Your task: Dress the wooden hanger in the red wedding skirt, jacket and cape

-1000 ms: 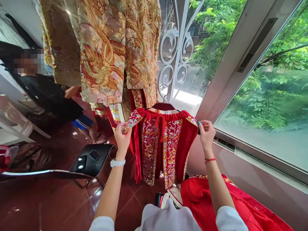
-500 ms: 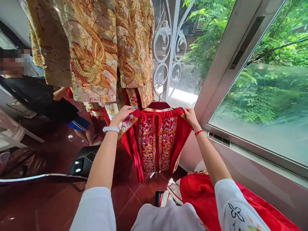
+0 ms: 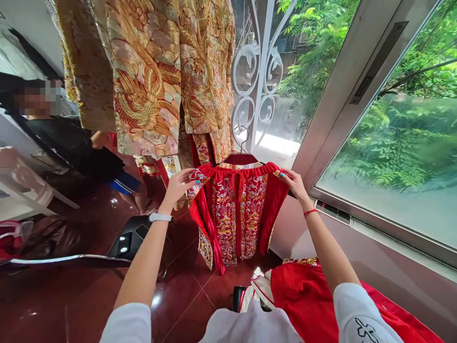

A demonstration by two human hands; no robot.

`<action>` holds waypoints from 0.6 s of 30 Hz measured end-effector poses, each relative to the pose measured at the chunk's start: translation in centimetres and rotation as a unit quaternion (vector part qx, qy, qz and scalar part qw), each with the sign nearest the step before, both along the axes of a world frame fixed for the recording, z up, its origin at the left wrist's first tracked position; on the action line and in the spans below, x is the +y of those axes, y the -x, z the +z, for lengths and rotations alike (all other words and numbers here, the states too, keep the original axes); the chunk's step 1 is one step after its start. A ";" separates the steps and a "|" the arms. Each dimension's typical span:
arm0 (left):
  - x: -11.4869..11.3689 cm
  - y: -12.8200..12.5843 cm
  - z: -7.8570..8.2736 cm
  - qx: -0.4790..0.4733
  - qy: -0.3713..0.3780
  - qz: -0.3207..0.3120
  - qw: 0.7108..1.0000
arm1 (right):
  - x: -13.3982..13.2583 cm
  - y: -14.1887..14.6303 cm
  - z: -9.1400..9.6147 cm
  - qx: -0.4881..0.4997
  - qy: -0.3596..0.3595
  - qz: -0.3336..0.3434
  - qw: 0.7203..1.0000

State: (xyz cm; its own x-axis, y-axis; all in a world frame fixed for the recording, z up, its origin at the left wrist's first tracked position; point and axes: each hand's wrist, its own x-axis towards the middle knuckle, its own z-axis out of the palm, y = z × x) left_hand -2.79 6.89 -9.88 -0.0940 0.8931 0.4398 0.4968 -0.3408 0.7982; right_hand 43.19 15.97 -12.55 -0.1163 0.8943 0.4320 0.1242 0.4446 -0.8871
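Note:
In front of me a red embroidered skirt (image 3: 225, 214), with a gathered waistband and a tied cord, hangs on a dark hanger (image 3: 240, 158) with a metal hook. My left hand (image 3: 179, 188) pinches the skirt's upper left edge between thumb and fingers. On the other side my right hand (image 3: 294, 184) grips the upper right edge the same way. Both arms are stretched forward, and the side panels fall in folds from my hands. What the hook hangs from cannot be made out clearly.
Gold embroidered garments (image 3: 146, 90) hang above, at the left. To the right stands a window (image 3: 392, 162), with a phone (image 3: 332, 212) on its sill. A black chair (image 3: 132, 238) is at lower left, red cloth (image 3: 303, 290) lies low at right. A person (image 3: 64, 147) is at far left.
Both hands have shifted outward and a little down along the skirt's top edge, spreading the side panels. The view has turned slightly left.

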 end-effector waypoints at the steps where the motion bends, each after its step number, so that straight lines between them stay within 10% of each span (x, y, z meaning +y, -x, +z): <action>1: 0.0 0.1 -0.2 -0.008 0.004 0.013 1.000 | 0.1 0.1 -0.2 0.008 0.002 -0.010 1.000; 14: 0.6 2.4 0.9 -0.153 0.192 -0.073 0.967 | 0.0 0.3 0.1 -0.011 0.034 -0.003 0.999; 18: -0.8 0.7 -0.6 -0.130 0.074 -0.004 0.989 | -2.7 0.5 -0.9 -0.048 -0.042 -0.043 0.997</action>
